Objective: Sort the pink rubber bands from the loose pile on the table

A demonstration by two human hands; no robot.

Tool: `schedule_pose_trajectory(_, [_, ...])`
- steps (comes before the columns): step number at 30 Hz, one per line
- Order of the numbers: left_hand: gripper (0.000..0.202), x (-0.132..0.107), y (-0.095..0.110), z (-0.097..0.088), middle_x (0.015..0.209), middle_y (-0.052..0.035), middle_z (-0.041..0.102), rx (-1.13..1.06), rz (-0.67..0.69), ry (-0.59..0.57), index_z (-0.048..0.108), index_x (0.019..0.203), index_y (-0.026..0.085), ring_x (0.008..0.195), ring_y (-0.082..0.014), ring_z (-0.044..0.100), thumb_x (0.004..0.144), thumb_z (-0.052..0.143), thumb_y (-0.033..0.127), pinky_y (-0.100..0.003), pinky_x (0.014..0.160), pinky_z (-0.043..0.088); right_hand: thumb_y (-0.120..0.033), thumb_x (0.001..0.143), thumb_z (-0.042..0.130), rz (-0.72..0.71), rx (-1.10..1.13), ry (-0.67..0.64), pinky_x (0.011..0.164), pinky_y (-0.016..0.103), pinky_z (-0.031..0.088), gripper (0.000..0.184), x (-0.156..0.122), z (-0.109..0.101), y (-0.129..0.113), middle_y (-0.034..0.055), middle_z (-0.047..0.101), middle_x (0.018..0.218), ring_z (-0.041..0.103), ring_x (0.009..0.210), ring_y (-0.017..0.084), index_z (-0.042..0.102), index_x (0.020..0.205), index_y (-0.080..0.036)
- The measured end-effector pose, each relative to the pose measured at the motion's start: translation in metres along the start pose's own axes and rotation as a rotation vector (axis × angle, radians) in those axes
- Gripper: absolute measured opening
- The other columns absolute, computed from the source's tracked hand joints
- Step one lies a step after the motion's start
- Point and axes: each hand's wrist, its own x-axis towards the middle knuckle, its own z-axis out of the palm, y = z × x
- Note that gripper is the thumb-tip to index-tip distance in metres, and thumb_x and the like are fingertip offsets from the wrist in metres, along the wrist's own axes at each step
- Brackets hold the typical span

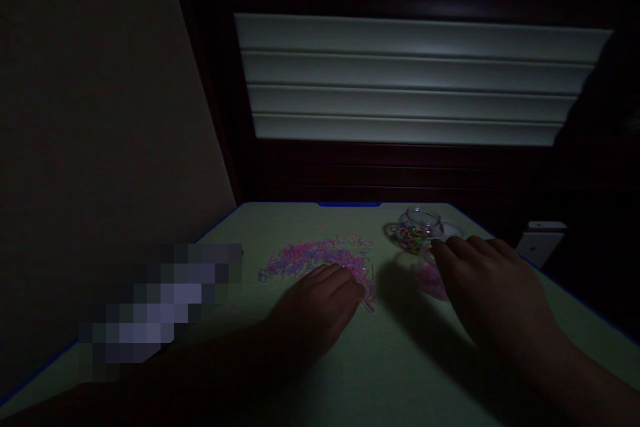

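A loose pile of small rubber bands [310,257], mostly pink and purple, is spread over the pale table. At the pile's near right side my left hand [325,303] rests with its fingers bent and pressed together; whatever they pinch is hidden. To the right stands a clear jar with pink contents [431,279]. My right hand [493,287] is over the top of this jar, fingers closed and curving down at its mouth. It covers the jar's right part, and what lies within the fingers does not show.
Behind the pink jar is an open clear jar [417,230] of multicoloured bands. A pixelated, blurred object [165,307] lies on the left of the table [400,373]. A white box [541,243] is beyond the right edge. A wall and slatted panel [410,80] enclose the back.
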Motion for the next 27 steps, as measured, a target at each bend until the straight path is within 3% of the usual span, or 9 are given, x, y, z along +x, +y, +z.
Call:
schedule_pose_trajectory(4, [0.015,0.0,0.0,0.0,0.082,-0.0043,0.051,-0.011,-0.009,0.008,0.051,0.091,0.015,0.078,-0.0159,0.045,0.087,0.036,0.014,-0.031,0.072,0.038,-0.011,0.076,0.048,-0.129,0.26,0.026,0.065,0.03,0.032,0.014,0.0,0.005,-0.011,0.0031,0.06,0.074,0.051,0.069,0.019,0.059,0.078,-0.019])
schedule_pose_trajectory(9, [0.014,0.002,0.0,0.0,0.082,-0.0041,0.051,0.006,-0.063,-0.017,0.051,0.088,0.015,0.078,-0.016,0.045,0.086,0.036,0.014,-0.031,0.072,0.039,-0.01,0.077,0.046,-0.202,0.503,-0.062,0.061,0.025,0.031,0.016,-0.001,0.011,-0.022,0.0005,0.056,0.066,0.047,0.062,0.013,0.055,0.068,-0.019])
schedule_pose_trajectory(20, [0.01,0.002,0.0,0.001,0.082,-0.004,0.05,0.071,-0.232,-0.022,0.05,0.082,0.016,0.08,-0.0181,0.044,0.081,0.041,0.015,-0.032,0.072,0.038,-0.01,0.074,0.046,-0.214,0.534,-0.153,0.059,0.024,0.031,0.014,0.001,0.008,-0.021,0.0009,0.056,0.066,0.048,0.061,0.012,0.054,0.067,-0.019])
schedule_pose_trajectory(27, [0.008,0.001,-0.003,0.004,0.081,-0.0037,0.049,0.075,-0.305,0.008,0.049,0.082,0.016,0.081,-0.0185,0.044,0.078,0.043,0.016,-0.032,0.072,0.039,-0.009,0.073,0.048,-0.218,0.556,-0.139,0.06,0.023,0.031,0.013,0.001,0.009,-0.02,0.0004,0.056,0.065,0.049,0.061,0.012,0.055,0.068,-0.019])
